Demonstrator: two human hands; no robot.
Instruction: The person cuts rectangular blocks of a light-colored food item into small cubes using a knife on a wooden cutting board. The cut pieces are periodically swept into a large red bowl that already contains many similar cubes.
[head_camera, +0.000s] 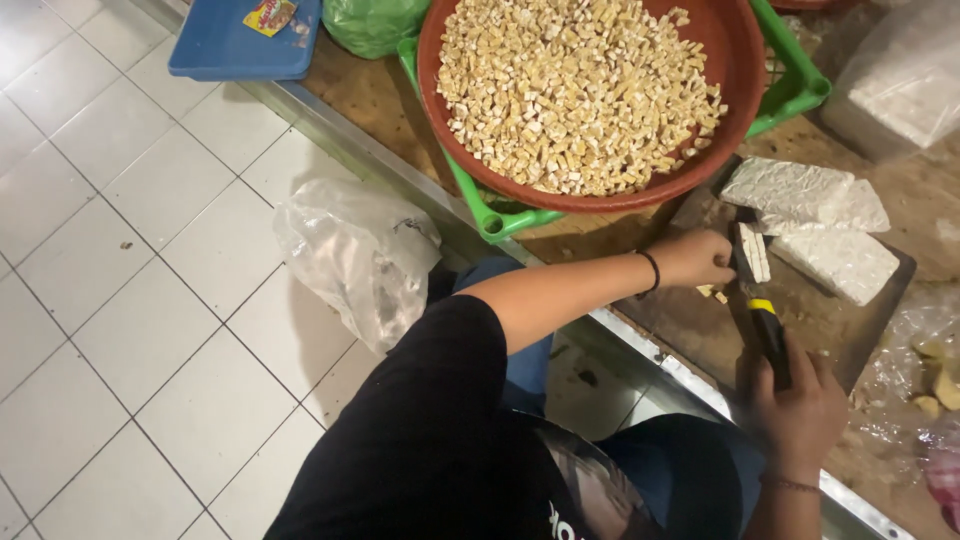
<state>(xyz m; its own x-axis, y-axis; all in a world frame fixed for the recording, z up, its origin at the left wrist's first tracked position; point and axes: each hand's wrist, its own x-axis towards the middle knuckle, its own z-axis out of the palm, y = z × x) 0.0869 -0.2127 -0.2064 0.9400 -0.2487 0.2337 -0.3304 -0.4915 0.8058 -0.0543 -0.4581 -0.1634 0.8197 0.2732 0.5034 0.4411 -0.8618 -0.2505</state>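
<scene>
Tempeh being cut on the dark cutting board (845, 335)
Left hand (695, 258) fingers pinch a slab (754, 252); right hand (795, 410) grips the knife (768, 335); beyond the board, red basin (735, 60) brimming with cubes (575, 90), three blocks (805, 195) uncut

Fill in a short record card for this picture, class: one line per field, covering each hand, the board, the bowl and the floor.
left hand: steadies thin white slices on the board
right hand: grips a knife with black and yellow handle
cutting board: dark, bears white blocks
red bowl: heaped with small pale cubes, sits in a green crate
floor: white tiles, crumpled clear bag
</scene>
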